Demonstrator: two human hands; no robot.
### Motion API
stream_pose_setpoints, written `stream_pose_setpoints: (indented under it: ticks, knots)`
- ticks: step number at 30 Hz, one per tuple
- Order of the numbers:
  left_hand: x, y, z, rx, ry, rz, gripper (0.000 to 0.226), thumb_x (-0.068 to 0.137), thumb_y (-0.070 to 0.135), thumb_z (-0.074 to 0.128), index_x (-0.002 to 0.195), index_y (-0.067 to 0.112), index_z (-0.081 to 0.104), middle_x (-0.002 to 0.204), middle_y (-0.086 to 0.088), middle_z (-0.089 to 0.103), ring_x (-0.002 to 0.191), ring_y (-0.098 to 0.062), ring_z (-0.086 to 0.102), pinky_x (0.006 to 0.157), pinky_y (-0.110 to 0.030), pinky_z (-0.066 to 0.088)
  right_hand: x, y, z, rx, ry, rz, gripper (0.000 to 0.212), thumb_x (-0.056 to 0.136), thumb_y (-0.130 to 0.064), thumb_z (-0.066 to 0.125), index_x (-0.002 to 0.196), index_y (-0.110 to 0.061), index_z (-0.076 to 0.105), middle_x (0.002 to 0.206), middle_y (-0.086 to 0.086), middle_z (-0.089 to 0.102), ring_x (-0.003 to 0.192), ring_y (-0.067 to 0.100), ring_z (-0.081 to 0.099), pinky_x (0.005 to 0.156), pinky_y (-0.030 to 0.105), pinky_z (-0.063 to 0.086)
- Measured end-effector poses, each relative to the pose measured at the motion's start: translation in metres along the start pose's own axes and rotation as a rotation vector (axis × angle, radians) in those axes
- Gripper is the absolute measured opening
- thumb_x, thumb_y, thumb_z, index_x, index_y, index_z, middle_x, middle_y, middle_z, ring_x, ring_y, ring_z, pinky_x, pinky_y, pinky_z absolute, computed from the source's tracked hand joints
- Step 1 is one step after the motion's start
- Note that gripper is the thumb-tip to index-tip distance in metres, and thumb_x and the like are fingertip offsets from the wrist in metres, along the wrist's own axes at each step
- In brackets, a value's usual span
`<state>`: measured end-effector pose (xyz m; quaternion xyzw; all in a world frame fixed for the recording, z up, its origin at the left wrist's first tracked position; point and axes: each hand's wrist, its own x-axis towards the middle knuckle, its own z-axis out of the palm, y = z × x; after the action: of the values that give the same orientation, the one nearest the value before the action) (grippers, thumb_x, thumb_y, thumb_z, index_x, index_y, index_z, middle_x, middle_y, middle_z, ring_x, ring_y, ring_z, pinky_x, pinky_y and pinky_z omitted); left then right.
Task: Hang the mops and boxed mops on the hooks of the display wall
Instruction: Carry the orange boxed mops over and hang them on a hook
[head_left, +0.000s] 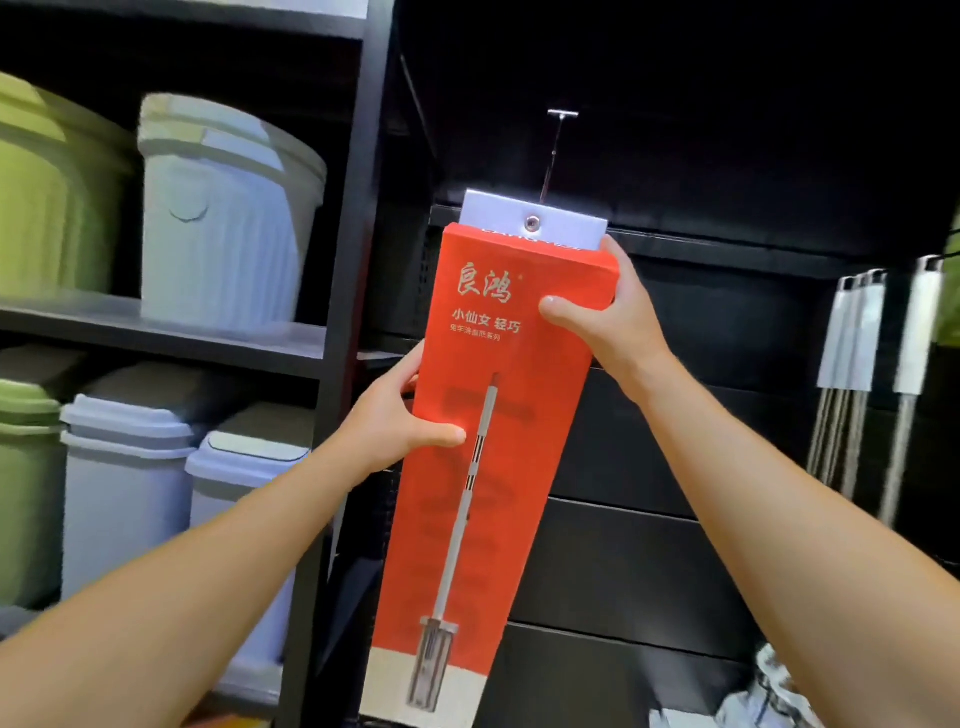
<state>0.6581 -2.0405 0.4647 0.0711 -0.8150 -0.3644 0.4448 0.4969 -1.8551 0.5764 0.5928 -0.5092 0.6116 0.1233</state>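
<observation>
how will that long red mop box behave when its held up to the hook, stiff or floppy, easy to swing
The red mop box likely stays stiff: it spans straight between the left hand and the right hand with no visible sag. Being long and narrow, it probably swings or twists easily, which may be why both hands hold it. Its white hang tab looks thinner and may bend near the hook.

A shop aisle: black shelving (332, 332) stacked with plastic bins (228, 218), mops (852, 364) hanging on a display wall (675, 415).
</observation>
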Motion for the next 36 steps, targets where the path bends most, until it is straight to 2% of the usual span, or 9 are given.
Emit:
stream_pose_setpoints:
  ticks: [5, 8, 10, 15, 21, 25, 28, 33, 36]
  knots:
    - [0.044, -0.011, -0.007, 0.001, -0.01, 0.048, 0.097, 0.06, 0.036, 0.089, 0.138, 0.062, 0.038, 0.119, 0.028, 0.065, 0.114, -0.003, 0.061, 0.09, -0.037, 0.056, 0.033, 0.016, 0.004, -0.009, 0.022, -0.011, 0.079, 0.067, -0.035, 0.085, 0.136, -0.033, 0.048, 0.118, -0.011, 0.07, 0.107, 0.008, 0.07, 0.086, 0.033, 0.06]
    - [0.069, -0.013, -0.008, 0.01, 0.003, 0.091, 0.095, 0.064, 0.032, 0.09, 0.139, 0.058, 0.039, 0.119, 0.027, 0.064, 0.115, -0.002, 0.059, 0.092, -0.038, 0.055, 0.052, 0.023, 0.003, -0.046, 0.051, -0.025, 0.089, 0.062, -0.043, 0.085, 0.139, -0.036, 0.041, 0.125, -0.013, 0.064, 0.111, 0.004, 0.066, 0.088, 0.029, 0.058]
    - [0.086, -0.013, -0.008, 0.018, 0.014, 0.119, 0.094, 0.067, 0.028, 0.09, 0.14, 0.056, 0.039, 0.121, 0.026, 0.064, 0.119, -0.006, 0.057, 0.095, -0.042, 0.053, 0.066, 0.026, 0.0, -0.067, 0.056, -0.045, 0.099, 0.063, -0.045, 0.085, 0.148, -0.03, 0.036, 0.13, -0.01, 0.062, 0.115, 0.008, 0.065, 0.093, 0.035, 0.058]
    - [0.132, -0.006, -0.005, 0.041, 0.023, 0.188, 0.093, 0.065, 0.031, 0.09, 0.138, 0.059, 0.04, 0.118, 0.027, 0.065, 0.12, -0.008, 0.057, 0.095, -0.046, 0.054, 0.106, 0.034, -0.016, -0.077, 0.063, -0.079, 0.102, 0.063, -0.044, 0.086, 0.15, -0.026, 0.035, 0.134, -0.003, 0.062, 0.119, 0.015, 0.064, 0.098, 0.044, 0.056]
    - [0.177, -0.01, 0.01, 0.048, 0.062, 0.221, 0.095, 0.061, 0.038, 0.09, 0.137, 0.063, 0.038, 0.117, 0.034, 0.062, 0.117, -0.001, 0.057, 0.09, -0.039, 0.056, 0.141, 0.048, -0.031, -0.06, 0.044, -0.147, 0.075, 0.071, -0.032, 0.084, 0.136, -0.024, 0.049, 0.117, -0.003, 0.07, 0.102, 0.011, 0.071, 0.079, 0.029, 0.06]
    - [0.196, -0.014, 0.012, 0.062, 0.101, 0.243, 0.093, 0.059, 0.043, 0.09, 0.134, 0.065, 0.039, 0.117, 0.037, 0.061, 0.113, -0.004, 0.06, 0.087, -0.038, 0.057, 0.163, 0.054, -0.035, -0.08, 0.024, -0.158, 0.081, 0.073, -0.034, 0.084, 0.143, -0.024, 0.043, 0.124, -0.003, 0.067, 0.109, 0.013, 0.069, 0.088, 0.035, 0.06]
    - [0.205, -0.015, 0.011, 0.054, 0.113, 0.252, 0.091, 0.06, 0.042, 0.09, 0.133, 0.064, 0.041, 0.117, 0.036, 0.061, 0.114, -0.01, 0.062, 0.085, -0.04, 0.058, 0.174, 0.056, -0.036, -0.097, -0.003, -0.164, 0.075, 0.073, -0.036, 0.083, 0.138, -0.025, 0.048, 0.12, -0.004, 0.069, 0.106, 0.012, 0.07, 0.09, 0.038, 0.06]
    - [0.211, -0.018, 0.01, 0.037, 0.071, 0.256, 0.083, 0.061, 0.044, 0.089, 0.129, 0.062, 0.047, 0.114, 0.03, 0.065, 0.108, -0.01, 0.066, 0.075, -0.031, 0.061, 0.177, 0.065, -0.036, -0.095, 0.005, -0.155, 0.057, 0.073, -0.038, 0.082, 0.122, -0.027, 0.055, 0.108, -0.007, 0.072, 0.095, 0.008, 0.073, 0.07, 0.023, 0.059]
    - [0.212, -0.021, 0.012, 0.033, 0.068, 0.262, 0.081, 0.061, 0.047, 0.089, 0.129, 0.06, 0.048, 0.114, 0.029, 0.065, 0.106, -0.008, 0.066, 0.074, -0.028, 0.061, 0.178, 0.067, -0.036, -0.096, 0.009, -0.145, 0.054, 0.074, -0.037, 0.082, 0.12, -0.027, 0.056, 0.106, -0.008, 0.073, 0.093, 0.007, 0.073, 0.068, 0.02, 0.058]
